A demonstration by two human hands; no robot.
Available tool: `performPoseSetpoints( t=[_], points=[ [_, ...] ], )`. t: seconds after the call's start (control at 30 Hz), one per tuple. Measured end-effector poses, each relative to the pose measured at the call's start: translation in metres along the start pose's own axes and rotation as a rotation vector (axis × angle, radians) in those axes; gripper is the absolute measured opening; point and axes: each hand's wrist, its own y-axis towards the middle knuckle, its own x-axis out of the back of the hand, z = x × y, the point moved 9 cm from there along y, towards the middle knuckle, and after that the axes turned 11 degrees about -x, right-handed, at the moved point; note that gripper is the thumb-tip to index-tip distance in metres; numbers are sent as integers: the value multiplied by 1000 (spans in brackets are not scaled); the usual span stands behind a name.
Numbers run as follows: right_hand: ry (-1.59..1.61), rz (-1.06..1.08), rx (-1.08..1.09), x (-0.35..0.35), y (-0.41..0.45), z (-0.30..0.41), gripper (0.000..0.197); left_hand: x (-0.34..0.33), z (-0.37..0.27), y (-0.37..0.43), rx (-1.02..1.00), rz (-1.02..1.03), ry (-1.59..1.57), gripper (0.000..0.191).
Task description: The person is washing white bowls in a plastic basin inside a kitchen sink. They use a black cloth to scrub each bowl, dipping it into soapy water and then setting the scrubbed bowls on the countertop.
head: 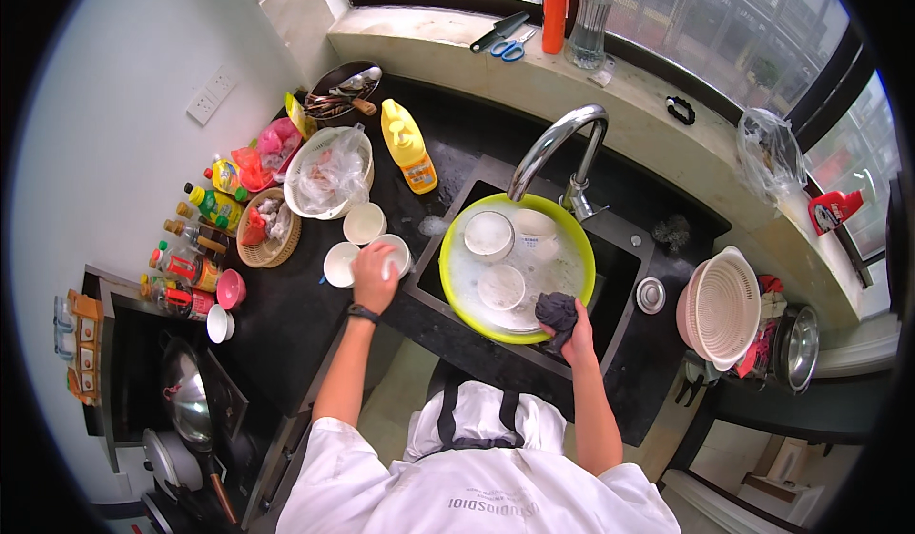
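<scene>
My left hand (375, 276) is at a white bowl (394, 254) on the black counter, its fingers at the near rim; whether they grip it is unclear. Two more white bowls (364, 224) (339, 264) stand against it. In my right hand (577, 337) is a bunched dark cloth (556, 314), held over the near right rim of a yellow-green basin (447, 269). The basin rests over the sink and contains suds, a round bowl (489, 235), another bowl (501, 287) and partly covered white dishes (536, 226). The chrome faucet (557, 141) arches above its far edge.
A yellow detergent bottle (409, 148) stands beyond the bowls, near a white basket (329, 173) of plastic bags. Sauce bottles (187, 269) line the left wall. A pink basket (718, 309) is at right. Scissors (511, 48), a knife (500, 31) and a glass vase (591, 23) lie or stand on the sill.
</scene>
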Motion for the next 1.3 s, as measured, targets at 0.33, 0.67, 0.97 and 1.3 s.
performPoseSetpoints(
  t=[0.33, 0.67, 0.97, 1.3],
  points=[
    [-3, -8, 28, 3, 2, -2, 44, -169, -102, 25, -87, 514, -150, 38],
    [46, -42, 42, 6, 0, -1, 42, -185, -81, 53, 146, 495, -456, 27],
    [-284, -279, 542, -30, -17, 31, 36, -153, -118, 63, 231, 274, -964, 28],
    [-760, -348, 631, -83, 12, 69, 26, -136, -171, 67, 222, 228, -587, 44]
  ],
)
